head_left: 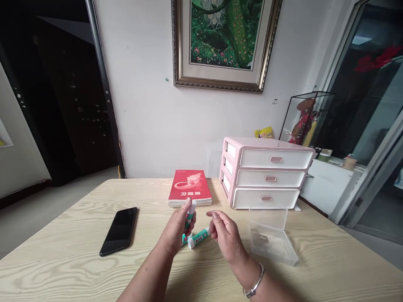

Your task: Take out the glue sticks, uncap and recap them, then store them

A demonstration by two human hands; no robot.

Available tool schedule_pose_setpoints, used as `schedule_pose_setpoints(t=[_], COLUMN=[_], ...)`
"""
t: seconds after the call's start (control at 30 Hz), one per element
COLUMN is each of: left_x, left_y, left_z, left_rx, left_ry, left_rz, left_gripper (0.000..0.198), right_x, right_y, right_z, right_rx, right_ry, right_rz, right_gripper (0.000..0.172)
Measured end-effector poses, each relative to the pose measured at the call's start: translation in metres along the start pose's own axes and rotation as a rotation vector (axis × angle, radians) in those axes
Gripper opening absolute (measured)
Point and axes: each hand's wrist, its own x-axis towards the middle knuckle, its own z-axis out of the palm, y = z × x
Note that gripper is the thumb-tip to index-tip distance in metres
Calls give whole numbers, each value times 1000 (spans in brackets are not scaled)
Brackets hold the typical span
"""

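My left hand [178,226] is wrapped round an upright glue stick [189,214] with a white cap and a green label. On the table under it lie another green-and-white glue stick [200,238] and, partly hidden by my left hand, a further green tube [184,239]. My right hand [224,235] is just right of the lying glue stick, its fingers curled and thumb against the index finger; whether anything small is between them is hidden. An open clear plastic box [273,243] stands to the right of my right hand.
A black phone [119,231] lies on the left of the wooden table [78,243]. Behind my hands is a red book [189,184]. A pink and white drawer unit [269,167] stands at the back right, near the wall.
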Motion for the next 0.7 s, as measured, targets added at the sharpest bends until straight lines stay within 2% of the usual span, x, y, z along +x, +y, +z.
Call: schedule_pose_setpoints(t=[0.07,0.13,0.3,0.43,0.5,0.6,0.63,0.7], left_x=[0,-1,-3,-2,1,11,16,26], left_y=[4,8,11,11,11,8,6,-3], left_z=[1,2,5,1,-8,-31,-40,-54], left_rx=[-35,-107,-161,-64,126,669,869,1164], left_ry=[85,119,83,102,137,213,235,237], left_rz=[-34,-57,-31,-25,12,83,83,-2], left_gripper=[59,54,48,49,51,55,56,55], right_x=[-4,-6,-3,1,4,7,8,10], right_y=[7,10,12,17,20,23,24,23], right_z=[-1,-5,-19,-26,-31,-41,-44,-51], right_rx=[-14,-8,52,73,53,-66,-143,-338], right_ry=[20,59,197,247,259,272,269,245], right_rz=[-14,-28,-7,-10,-27,-62,-67,-71], right_gripper=[48,47,48,46,45,46,46,43])
